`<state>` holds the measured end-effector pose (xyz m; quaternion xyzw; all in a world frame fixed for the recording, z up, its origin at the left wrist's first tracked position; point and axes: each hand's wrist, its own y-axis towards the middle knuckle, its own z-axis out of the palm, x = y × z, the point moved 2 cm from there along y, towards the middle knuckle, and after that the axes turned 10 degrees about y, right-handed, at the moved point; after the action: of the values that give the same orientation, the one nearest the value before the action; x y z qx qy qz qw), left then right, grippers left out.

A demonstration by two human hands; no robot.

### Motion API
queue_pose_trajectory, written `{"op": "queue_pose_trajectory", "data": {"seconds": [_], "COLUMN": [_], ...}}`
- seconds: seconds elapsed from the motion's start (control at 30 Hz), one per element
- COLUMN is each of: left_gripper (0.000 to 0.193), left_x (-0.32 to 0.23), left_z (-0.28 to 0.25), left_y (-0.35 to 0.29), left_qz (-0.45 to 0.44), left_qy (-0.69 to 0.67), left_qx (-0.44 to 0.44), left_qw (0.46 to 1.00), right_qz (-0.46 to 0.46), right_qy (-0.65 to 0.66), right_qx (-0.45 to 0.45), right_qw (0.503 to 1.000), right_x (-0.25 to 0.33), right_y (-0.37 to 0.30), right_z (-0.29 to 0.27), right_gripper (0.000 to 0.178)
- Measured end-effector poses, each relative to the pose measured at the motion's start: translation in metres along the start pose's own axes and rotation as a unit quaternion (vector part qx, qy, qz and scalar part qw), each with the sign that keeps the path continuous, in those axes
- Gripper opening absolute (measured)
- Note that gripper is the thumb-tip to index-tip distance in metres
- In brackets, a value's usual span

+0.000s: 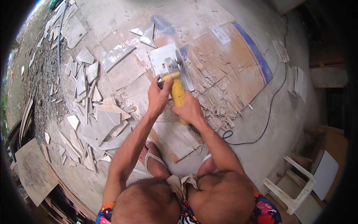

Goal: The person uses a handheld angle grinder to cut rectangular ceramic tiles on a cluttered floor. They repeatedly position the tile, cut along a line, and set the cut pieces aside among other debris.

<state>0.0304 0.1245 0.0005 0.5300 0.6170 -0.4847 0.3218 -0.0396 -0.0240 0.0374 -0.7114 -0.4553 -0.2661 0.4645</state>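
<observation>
Partly hidden, yellow angle grinder [177, 89] under both hands' [158, 98] wrapped fingers, disc over white tile [161, 56].

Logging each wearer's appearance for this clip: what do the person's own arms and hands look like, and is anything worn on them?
Both forearms are bare from elbow to fingertips: no sleeves, gloves, watch or bands. The left hand and right hand carry no visible rings or markings. Further down, only brightly patterned shorts and a light sandal show.

Left hand [158, 96] curled, right hand [189, 109] clenched (side by side), forearms extended
</observation>
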Motion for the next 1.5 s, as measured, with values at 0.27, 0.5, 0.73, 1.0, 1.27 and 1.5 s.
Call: {"op": "queue_pose_trajectory", "data": {"seconds": [0.27, 0.5, 0.73, 1.0, 1.27, 1.5], "left_gripper": [0.083, 0.082, 0.09, 0.075, 0.078, 0.087], "left_x": [-0.018, -0.027, -0.018, -0.013, -0.023, -0.021], "left_z": [-0.014, -0.019, -0.017, -0.011, -0.015, -0.016], "left_y": [0.072, 0.104, 0.119, 0.091, 0.103, 0.116], "left_qz": [0.002, 0.022, 0.015, 0.031, 0.027, 0.01], "left_qy": [0.024, 0.07, 0.045, 0.062, 0.085, 0.066], "left_qx": [-0.011, -0.044, -0.057, -0.062, -0.067, -0.059], "left_qw": [1.0, 0.996, 0.997, 0.996, 0.994, 0.996], "right_qz": [-0.015, -0.023, -0.025, -0.021, -0.024, -0.008], "right_qy": [-0.012, -0.009, 0.003, -0.012, 0.006, -0.004], "right_qx": [-0.019, -0.014, -0.006, -0.008, -0.012, -0.022], "right_qw": [1.0, 1.0, 1.0, 1.0, 1.0, 1.0], "right_x": [0.038, 0.052, 0.056, 0.046, 0.05, 0.054], "right_y": [0.064, 0.091, 0.101, 0.077, 0.091, 0.1], "right_z": [0.004, 0.002, 0.005, 0.005, 0.005, 0.008], "right_gripper": [0.065, 0.068, 0.069, 0.069, 0.067, 0.069]}}
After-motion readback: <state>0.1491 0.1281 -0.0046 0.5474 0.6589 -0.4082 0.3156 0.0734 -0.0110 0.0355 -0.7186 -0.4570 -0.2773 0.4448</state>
